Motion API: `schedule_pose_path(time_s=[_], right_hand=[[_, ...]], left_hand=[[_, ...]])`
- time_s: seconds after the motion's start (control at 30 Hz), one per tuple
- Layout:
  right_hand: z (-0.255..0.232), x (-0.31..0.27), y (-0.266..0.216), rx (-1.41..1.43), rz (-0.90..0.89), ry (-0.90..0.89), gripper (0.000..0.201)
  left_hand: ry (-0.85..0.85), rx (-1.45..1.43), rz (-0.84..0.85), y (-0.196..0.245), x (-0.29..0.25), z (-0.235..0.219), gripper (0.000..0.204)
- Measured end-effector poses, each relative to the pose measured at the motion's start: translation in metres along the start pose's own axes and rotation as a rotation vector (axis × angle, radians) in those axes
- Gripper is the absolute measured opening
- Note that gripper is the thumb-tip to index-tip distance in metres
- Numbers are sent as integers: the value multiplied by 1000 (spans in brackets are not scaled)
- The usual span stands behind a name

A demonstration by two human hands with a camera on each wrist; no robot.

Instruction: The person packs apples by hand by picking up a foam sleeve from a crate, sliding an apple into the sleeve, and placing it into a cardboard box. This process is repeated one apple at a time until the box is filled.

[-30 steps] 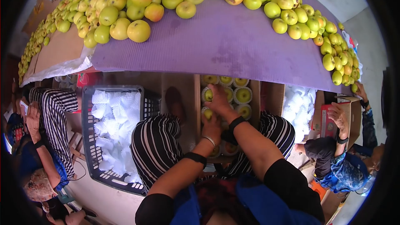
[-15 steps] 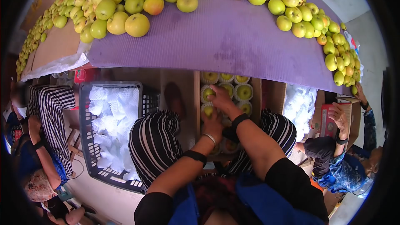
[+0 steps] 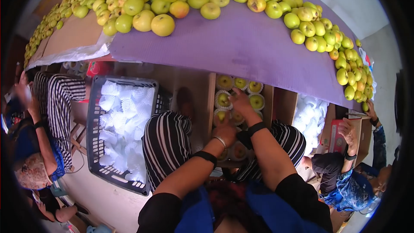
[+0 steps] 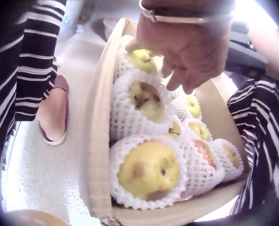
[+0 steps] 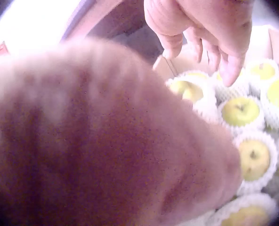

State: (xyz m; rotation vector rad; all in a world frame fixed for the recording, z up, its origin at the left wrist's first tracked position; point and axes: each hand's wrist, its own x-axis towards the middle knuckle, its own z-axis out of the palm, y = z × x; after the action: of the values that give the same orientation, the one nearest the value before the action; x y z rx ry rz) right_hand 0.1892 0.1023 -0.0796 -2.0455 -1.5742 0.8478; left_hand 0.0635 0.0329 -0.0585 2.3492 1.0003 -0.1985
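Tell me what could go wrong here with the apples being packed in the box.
The box is packed tight, so the hands, left hand and right hand, could bruise apples while pressing among them. One netted apple already shows brown marks, and might spoil its neighbours. Loose apples lie near the purple mat's edge above and could roll off.
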Motion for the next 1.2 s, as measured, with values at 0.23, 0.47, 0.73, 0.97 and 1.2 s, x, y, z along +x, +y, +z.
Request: schedule_pose_path(time_s=[0.23, 0.47, 0.73, 0.97, 1.2], right_hand=[[-90, -37, -61, 246, -93, -109, 11], [-134, -108, -82, 415, -109, -247, 8], [-107, -112, -47, 536, 81, -150, 12], [-95, -97, -16, 237, 50, -110, 11], [-87, -96, -12, 100, 42, -71, 11]], left_hand=[[-131, -38, -36, 30, -18, -58, 37], [279, -735, 285, 14, -109, -160, 35], [1198, -1331, -529, -155, -248, -121, 19], [575, -397, -1514, -262, -314, -16, 49], [497, -605, -1499, -329, -339, 43, 61]])
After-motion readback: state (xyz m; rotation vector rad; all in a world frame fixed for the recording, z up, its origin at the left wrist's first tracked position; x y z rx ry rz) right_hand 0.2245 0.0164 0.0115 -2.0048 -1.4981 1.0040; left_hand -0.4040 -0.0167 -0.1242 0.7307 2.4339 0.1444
